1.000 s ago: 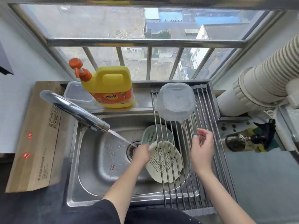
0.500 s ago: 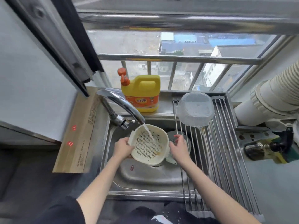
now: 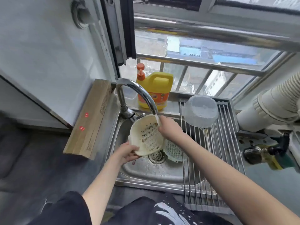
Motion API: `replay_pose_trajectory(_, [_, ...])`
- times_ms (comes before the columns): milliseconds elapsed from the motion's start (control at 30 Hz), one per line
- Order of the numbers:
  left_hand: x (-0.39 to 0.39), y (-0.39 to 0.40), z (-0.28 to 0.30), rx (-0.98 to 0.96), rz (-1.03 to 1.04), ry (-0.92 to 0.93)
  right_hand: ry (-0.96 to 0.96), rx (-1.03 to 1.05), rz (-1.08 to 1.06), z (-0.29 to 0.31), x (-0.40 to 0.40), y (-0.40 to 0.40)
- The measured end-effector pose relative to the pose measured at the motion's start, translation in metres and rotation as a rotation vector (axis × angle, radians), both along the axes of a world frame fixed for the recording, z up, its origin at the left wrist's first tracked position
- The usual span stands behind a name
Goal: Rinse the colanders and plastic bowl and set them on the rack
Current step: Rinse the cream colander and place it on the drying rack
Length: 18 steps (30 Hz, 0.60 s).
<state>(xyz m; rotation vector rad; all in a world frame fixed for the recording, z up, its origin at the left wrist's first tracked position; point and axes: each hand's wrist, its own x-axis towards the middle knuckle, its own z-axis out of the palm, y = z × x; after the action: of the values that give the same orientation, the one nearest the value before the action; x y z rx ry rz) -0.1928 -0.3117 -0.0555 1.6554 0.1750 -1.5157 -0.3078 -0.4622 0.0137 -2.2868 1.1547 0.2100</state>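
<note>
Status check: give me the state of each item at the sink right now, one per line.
Faucet: running.
Cream colander: tilted under the stream, some residue inside.
Left hand: gripping the cream colander's lower rim.
Right hand: inside the colander, under the water.
Green colander: lying in the sink.
Plastic bowl: upside down on the rack.

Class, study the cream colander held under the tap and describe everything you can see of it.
The cream colander looks like plastic: a rounded bowl with a thick rim and a floor of small holes, with dark specks of residue inside. It is tilted, its opening turned up towards the camera, above the sink. The left hand grips its lower rim; the right hand reaches over its upper edge, where the stream from the faucet lands. Behind it in the sink lies a paler colander.
</note>
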Motion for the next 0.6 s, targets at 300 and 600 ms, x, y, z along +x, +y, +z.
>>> replay_pose_trajectory(300, [-0.008,0.020,0.005,0.027,-0.049,0.201,-0.122,0.158,0.127,0.014,0.014,-0.009])
replay_pose_trajectory(600, [-0.007,0.006,0.029,0.091,-0.464,0.083,-0.059,-0.003,0.152,0.012,0.002,-0.017])
